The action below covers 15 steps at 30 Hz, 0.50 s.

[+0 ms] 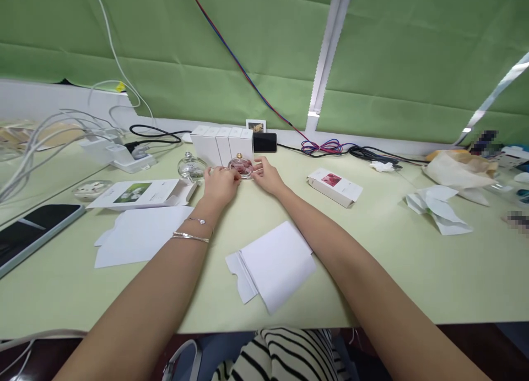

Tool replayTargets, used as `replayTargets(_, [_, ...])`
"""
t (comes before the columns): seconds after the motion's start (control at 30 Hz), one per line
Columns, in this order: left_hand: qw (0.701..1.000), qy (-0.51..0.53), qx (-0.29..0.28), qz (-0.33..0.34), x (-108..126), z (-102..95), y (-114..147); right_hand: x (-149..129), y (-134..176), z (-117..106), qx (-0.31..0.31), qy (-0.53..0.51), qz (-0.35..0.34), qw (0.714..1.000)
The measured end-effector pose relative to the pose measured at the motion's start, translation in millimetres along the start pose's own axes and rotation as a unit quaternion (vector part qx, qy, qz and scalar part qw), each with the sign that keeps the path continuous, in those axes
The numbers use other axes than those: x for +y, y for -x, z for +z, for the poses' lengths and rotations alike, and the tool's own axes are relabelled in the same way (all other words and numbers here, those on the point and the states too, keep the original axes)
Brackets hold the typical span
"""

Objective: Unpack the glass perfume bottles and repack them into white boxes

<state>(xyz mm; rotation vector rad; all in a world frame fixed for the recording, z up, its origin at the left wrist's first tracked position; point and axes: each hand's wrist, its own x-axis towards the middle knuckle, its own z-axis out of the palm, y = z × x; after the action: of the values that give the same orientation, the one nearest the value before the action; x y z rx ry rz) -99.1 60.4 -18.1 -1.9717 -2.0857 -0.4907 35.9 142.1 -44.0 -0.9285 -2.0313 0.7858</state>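
Note:
A round glass perfume bottle (241, 166) with reddish contents and a gold-coloured cap stands upright in front of a row of white boxes (223, 144). My left hand (222, 184) is at its left side, fingers bent and fingertips at its lower edge. On the other side, my right hand (266, 175) has its fingers against the glass, so the bottle is held between both hands. Left of my left hand stands a second, clear glass bottle (189, 167), partly hidden by my fingers.
An opened carton with a green picture (136, 194) and a white card insert (140, 235) lie left. Another insert (276, 265) lies between my forearms. A carton with a red picture (334, 186), crumpled paper (438, 207), a black phone (264, 142), cables and a power strip (130, 158) surround the space.

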Motion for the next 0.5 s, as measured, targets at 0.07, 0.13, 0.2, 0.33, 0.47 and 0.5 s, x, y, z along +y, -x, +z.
replayTargets(0.07, [1.0, 0.013, -0.001, -0.017, -4.9, 0.8, -1.8, 0.1, 2.8, -1.2, -0.022, 0.008, -0.022, 0.999])
replayTargets(0.13, [0.999, 0.033, 0.001, -0.021, -9.8, 2.8, -2.9, -0.3, 5.5, -2.4, -0.048, 0.042, -0.049, 0.997])
replayTargets(0.2, [0.998, 0.058, 0.008, -0.014, -13.8, 4.7, -2.9, -1.2, 7.6, -3.1, -0.066, 0.086, -0.066, 0.992])
replayTargets(0.33, [0.993, 0.11, 0.02, -0.025, -17.1, 3.1, 0.8, -2.8, 10.6, -2.6, -0.072, 0.135, -0.074, 0.985])
replayTargets(0.47, [0.986, 0.137, 0.07, -0.061, -17.0, -1.2, 5.0, -2.5, 12.2, -2.1, -0.059, 0.11, -0.066, 0.99])
replayTargets(0.5, [0.984, 0.136, 0.091, -0.077, -17.4, -1.5, 5.6, -2.1, 12.2, -2.1, -0.057, 0.105, -0.068, 0.991])
